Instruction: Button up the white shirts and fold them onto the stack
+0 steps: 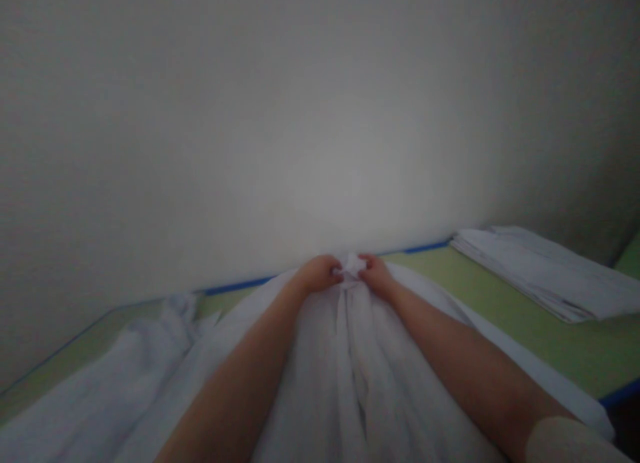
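Observation:
A white garment (320, 376) is spread lengthwise over the green table, with long folds and an open front seam running down its middle. At its far end, close to the wall, the cloth is bunched into what looks like a collar. My left hand (323, 273) pinches the left side of this bunch, fingers curled. My right hand (377, 276) grips the other side, thumb and fingers closed on the fabric. Both arms reach forward over the garment. The picture is dim and blurred, so fine details do not show.
A crumpled white cloth (125, 363) lies at the left. On the right, a flat stack of folded white cloth (545, 269) rests on the green tabletop (525, 323). Blue edging (235, 286) runs along the table's back, against a plain pale wall (320, 116).

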`<control>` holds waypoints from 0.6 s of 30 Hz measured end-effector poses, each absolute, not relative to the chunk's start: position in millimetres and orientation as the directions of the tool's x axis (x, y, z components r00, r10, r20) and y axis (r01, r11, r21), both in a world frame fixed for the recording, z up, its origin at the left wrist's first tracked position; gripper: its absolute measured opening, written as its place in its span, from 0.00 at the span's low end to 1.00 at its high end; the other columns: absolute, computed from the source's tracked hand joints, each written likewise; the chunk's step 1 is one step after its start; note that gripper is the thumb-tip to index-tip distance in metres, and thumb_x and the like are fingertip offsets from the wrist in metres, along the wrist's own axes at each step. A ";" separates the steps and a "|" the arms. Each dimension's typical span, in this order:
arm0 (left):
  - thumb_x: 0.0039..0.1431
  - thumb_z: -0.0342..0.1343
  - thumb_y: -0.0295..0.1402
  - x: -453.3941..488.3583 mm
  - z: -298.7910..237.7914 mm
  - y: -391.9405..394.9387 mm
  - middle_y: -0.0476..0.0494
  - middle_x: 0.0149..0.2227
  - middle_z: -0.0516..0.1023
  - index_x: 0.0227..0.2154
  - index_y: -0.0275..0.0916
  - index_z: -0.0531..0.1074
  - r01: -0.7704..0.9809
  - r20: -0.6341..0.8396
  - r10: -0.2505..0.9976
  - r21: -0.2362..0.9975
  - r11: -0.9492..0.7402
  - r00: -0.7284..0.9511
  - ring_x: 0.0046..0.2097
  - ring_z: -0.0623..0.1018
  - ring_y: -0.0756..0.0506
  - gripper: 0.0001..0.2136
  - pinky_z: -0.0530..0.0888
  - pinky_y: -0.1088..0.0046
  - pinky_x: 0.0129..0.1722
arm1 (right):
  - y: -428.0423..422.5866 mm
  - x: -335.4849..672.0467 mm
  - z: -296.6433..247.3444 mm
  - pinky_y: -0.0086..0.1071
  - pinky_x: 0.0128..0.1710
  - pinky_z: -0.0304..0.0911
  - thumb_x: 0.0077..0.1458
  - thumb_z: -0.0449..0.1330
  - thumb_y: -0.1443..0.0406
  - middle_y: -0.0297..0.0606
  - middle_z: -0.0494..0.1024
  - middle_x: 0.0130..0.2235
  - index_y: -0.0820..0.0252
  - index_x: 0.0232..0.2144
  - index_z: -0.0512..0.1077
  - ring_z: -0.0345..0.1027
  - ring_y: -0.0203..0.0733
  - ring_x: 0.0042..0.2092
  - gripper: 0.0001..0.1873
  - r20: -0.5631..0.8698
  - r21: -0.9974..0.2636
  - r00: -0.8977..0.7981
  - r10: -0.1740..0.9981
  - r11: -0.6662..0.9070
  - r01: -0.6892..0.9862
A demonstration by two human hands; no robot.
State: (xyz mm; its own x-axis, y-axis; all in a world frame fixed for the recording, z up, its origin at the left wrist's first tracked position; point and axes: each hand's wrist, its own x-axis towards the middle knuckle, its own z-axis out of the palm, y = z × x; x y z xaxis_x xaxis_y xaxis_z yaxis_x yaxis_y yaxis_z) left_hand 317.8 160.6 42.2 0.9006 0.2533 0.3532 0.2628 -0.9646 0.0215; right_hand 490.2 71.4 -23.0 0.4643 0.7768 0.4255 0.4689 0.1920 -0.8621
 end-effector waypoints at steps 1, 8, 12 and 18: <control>0.49 0.55 0.42 315.5 43.1 163.5 0.41 0.37 0.76 0.38 0.39 0.74 0.277 0.335 0.271 0.029 -0.960 0.902 0.38 0.73 0.45 0.16 0.66 0.74 0.39 | 72.2 491.3 -24.2 0.28 0.30 0.61 0.39 0.57 0.72 0.36 0.74 0.31 0.64 0.47 0.64 0.65 0.34 0.28 0.28 0.437 -0.842 0.462 0.772 0.170 0.511; 0.45 0.58 0.42 300.1 38.8 182.8 0.38 0.41 0.73 0.36 0.37 0.74 0.436 0.367 0.415 0.028 -0.899 0.833 0.40 0.73 0.45 0.17 0.67 0.74 0.40 | 74.2 498.6 -28.3 0.27 0.28 0.53 0.36 0.64 0.62 0.33 0.70 0.25 0.63 0.38 0.69 0.59 0.33 0.27 0.23 0.555 -0.622 0.547 0.627 -0.124 0.773; 0.46 0.56 0.41 301.7 49.2 178.9 0.35 0.40 0.73 0.35 0.34 0.72 0.603 0.424 0.582 0.099 -0.792 0.694 0.38 0.74 0.45 0.16 0.68 0.73 0.39 | 75.4 496.8 -26.8 0.25 0.23 0.47 0.50 0.54 0.52 0.33 0.66 0.19 0.64 0.23 0.69 0.55 0.30 0.23 0.20 0.559 -0.525 0.431 0.709 -0.099 0.845; 0.49 0.51 0.46 314.7 51.4 142.4 0.41 0.22 0.75 0.22 0.34 0.72 0.601 -0.125 0.596 0.319 -0.733 0.793 0.21 0.72 0.49 0.18 0.68 0.74 0.24 | 68.4 492.3 -14.3 0.22 0.23 0.50 0.44 0.60 0.55 0.31 0.70 0.22 0.64 0.25 0.74 0.59 0.29 0.24 0.16 0.233 -0.481 0.055 0.971 0.066 0.874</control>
